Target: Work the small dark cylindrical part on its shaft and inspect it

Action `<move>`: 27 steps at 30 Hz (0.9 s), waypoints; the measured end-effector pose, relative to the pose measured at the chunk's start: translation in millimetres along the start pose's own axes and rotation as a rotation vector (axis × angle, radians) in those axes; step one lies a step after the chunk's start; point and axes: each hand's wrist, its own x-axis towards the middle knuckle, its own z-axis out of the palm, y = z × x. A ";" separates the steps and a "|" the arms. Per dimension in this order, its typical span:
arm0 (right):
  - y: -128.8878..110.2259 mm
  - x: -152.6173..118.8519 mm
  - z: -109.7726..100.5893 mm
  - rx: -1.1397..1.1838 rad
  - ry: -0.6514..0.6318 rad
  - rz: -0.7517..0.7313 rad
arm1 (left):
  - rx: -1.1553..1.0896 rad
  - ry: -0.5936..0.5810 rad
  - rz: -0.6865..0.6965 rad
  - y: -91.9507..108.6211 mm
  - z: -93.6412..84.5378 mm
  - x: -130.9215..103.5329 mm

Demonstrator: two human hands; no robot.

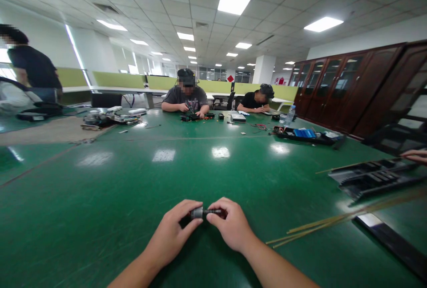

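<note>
A small cylindrical metal part (pixel 197 212) with a thin dark shaft (pixel 212 211) lies level between my hands, just above the green table (pixel 133 176). My left hand (pixel 175 230) has its thumb and fingers wrapped round the thick silver end. My right hand (pixel 231 223) pinches the shaft end, its thumb and fingertips closed on it. Both hands are close together near the front middle of the table. The fingers hide part of the metal part.
Thin yellowish rods (pixel 310 225), a dark bar (pixel 393 243) and black frames (pixel 373 179) lie at the right, beside another person's hand (pixel 415 156). Across the table, two people sit near tools, a bottle (pixel 291 114) and a black tray (pixel 303 135).
</note>
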 end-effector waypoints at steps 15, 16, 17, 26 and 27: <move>-2.7 1.0 -0.3 0.030 0.002 0.020 | 0.001 0.021 0.015 1.3 -2.0 0.8; -2.8 1.1 -0.3 0.031 0.003 0.022 | 0.003 0.022 0.015 1.4 -2.1 0.9; -2.7 1.2 -0.5 0.033 0.003 0.023 | 0.005 0.025 0.015 1.3 -2.2 0.9; 0.4 1.3 -0.7 0.044 0.005 0.027 | 0.020 0.028 0.009 -1.4 -1.3 0.4; 0.5 1.4 -0.5 0.046 0.004 0.028 | 0.020 0.026 0.007 -1.6 -1.2 0.4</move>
